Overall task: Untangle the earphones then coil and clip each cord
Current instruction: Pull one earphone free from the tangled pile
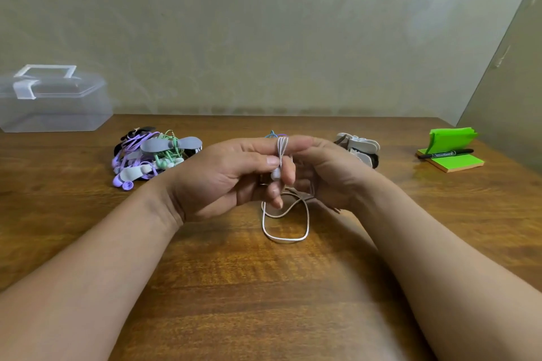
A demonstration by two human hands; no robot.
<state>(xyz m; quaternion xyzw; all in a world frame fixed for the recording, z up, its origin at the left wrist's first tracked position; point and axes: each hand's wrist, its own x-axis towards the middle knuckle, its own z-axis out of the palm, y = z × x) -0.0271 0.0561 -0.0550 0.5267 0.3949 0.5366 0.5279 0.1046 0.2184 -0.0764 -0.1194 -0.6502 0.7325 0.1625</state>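
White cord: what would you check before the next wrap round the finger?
1. Cord wound on a finger of the left hand: ok.
2. Earbud pinned under the left thumb: ok.
3. Right hand grips the cord: cannot tell, fingertips hidden.
4. Slack loop on the table free of knots: cannot tell, it crosses itself.
5. Slack loop apart from the tangled pile: ok.
6. Clips near the right hand: ok.
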